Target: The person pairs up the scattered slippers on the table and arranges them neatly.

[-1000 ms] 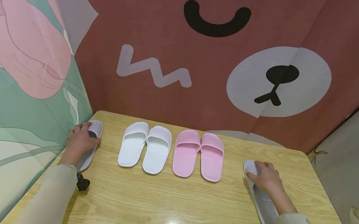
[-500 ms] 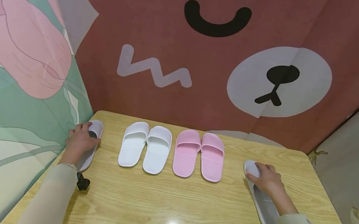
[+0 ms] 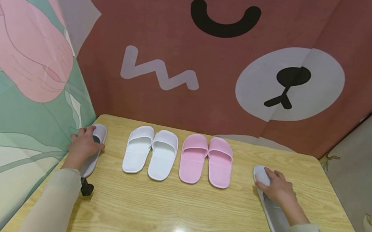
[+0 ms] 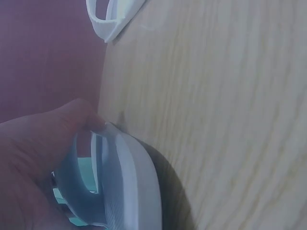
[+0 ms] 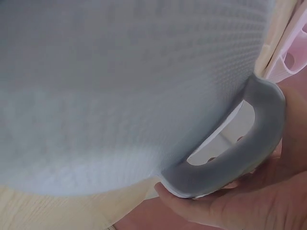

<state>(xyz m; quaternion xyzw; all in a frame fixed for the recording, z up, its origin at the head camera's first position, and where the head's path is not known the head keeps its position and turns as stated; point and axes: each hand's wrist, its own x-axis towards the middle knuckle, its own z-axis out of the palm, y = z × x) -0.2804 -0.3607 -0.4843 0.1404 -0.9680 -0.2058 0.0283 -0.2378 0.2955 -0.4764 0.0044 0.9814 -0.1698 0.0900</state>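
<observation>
Wood-grained desk (image 3: 140,211) before a reddish-brown backdrop (image 3: 150,106), seen from above. At the desk's left edge is a pale slipper (image 3: 90,167), its strap end directed toward the backdrop. The left hand (image 3: 83,146) pinches it at the strap, the thumb on the inner side and the other fingers across the outer side; the left wrist view shows the thumb bent against the slipper's far end, beside the opening under the strap. On the right side of the desk is a grey slipper (image 3: 276,217), set obliquely with its strap end directed away and to the left. The right hand (image 3: 278,187) grips its strap end from above, thumb on the left side, fingers over the top; the right wrist view shows the textured insole and the strap's open arch.

Between the hands, well apart from both, two white slippers (image 3: 137,157) stand side by side near the far edge, followed to the right by two pink slippers (image 3: 190,167), all with straps toward the backdrop. A black device (image 3: 87,188) shows at the left wrist, below a cream sleeve (image 3: 59,197). The backdrop bears an animal face with a white muzzle (image 3: 262,79) and a pale zigzag line (image 3: 160,71); at left hangs a tulip-patterned cloth (image 3: 26,52).
</observation>
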